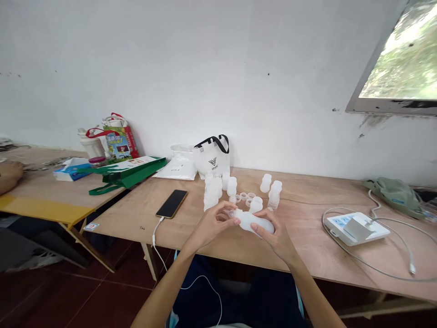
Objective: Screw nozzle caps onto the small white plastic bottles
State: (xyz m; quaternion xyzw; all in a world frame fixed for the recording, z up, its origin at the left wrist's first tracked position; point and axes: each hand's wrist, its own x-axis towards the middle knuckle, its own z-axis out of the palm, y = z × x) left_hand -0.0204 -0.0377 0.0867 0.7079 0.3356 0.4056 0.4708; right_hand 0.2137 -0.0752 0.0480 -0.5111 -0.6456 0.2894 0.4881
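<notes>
A white bottle (248, 223) is lying sideways between the two hands, above the tabletop's (303, 228) near edge. The right hand (277, 233) is gripping its body, thumb on top; the left hand (215, 222) is pinching a small clear cap (232, 212) at the neck, though whether it is seated cannot be told. The bottle is looking light and hollow, probably yielding slightly when squeezed, its smooth wall perhaps slippery. The body is offering the surest hold; the cap is seemingly suiting gentle fingertips. Beyond, clear rings (243, 196) are lying near other bottles (232, 186), and a bag (213, 159) is standing behind.
</notes>
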